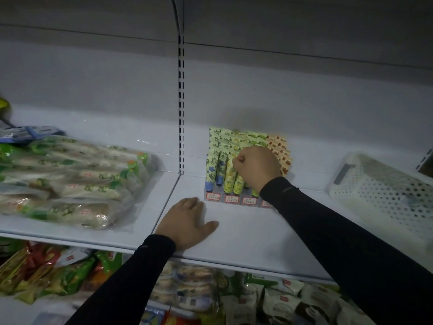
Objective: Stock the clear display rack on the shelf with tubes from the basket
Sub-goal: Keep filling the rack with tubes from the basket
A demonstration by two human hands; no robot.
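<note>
The clear display rack (234,199) stands on the white shelf (246,238), with red-bordered labels along its front. It holds rows of upright tubes in green, blue, yellow and orange prints. My right hand (256,168) is over the rack's middle rows, fingers curled, pinching the top of a yellow-green tube (237,181) in the front row. My left hand (188,222) rests flat on the shelf, just left of the rack's front corner. The white perforated basket (384,195) sits on the shelf to the right; its inside is hidden.
Bagged green-and-white packets (70,179) lie stacked on the adjoining shelf to the left. A slotted upright post (181,102) divides the two shelf bays. The lower shelf (210,296) is crowded with snack packs.
</note>
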